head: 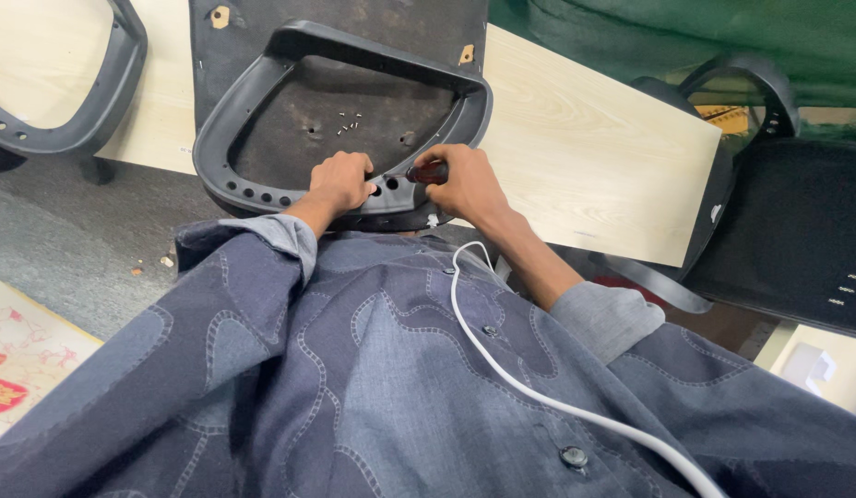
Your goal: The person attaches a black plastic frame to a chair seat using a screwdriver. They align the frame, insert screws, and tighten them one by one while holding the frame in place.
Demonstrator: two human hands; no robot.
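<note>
A black plastic armrest frame (262, 78) lies on a dark chair seat base (354, 120) on a pale wooden board. My left hand (340, 184) rests curled on the frame's near edge, beside its screw holes. My right hand (460, 180) grips a screwdriver with a dark red handle (430, 171), its tip pointing left at a hole in the frame. Several small screws (348, 123) lie loose on the seat base inside the frame.
The wooden board (585, 157) spans the middle. Another black armrest (87, 111) lies at the far left. A black chair part (797, 231) with several screws sits at the right. A white cable (502, 369) runs over my blue shirt. Grey floor lies at the left.
</note>
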